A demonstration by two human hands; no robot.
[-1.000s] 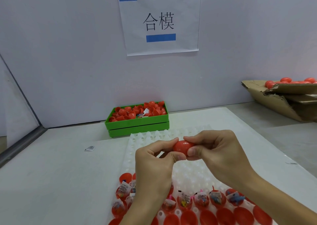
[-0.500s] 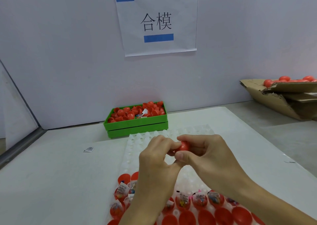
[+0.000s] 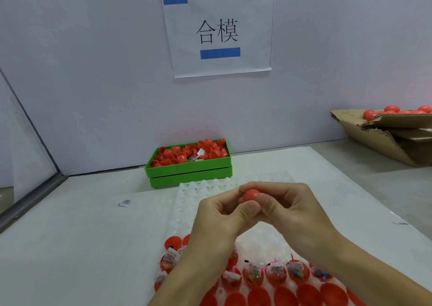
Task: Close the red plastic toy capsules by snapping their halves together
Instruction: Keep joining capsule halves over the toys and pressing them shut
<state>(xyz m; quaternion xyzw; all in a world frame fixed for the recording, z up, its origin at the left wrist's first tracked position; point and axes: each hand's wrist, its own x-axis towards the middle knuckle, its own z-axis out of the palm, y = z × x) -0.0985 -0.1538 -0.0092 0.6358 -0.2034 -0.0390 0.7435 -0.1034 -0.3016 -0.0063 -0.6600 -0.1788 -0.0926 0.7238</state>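
We pinch the red capsule [image 3: 251,195] between our left hand [image 3: 219,221] and right hand [image 3: 289,210], fingers curled round it, above the white tray [image 3: 187,203] near the surface's middle.

Lighting: I see bright, even, diffuse light, source not visible. Shadows: soft and faint, one under the green bin [image 3: 189,172], one beneath the hands on the white tray [image 3: 184,203]. Glare: small highlights on the red halves at bottom. Sharpness: I find it slightly soft overall; wall sign [image 3: 218,31] legible. Distortion: wide-angle bending at the edges, left wall seam slanted.
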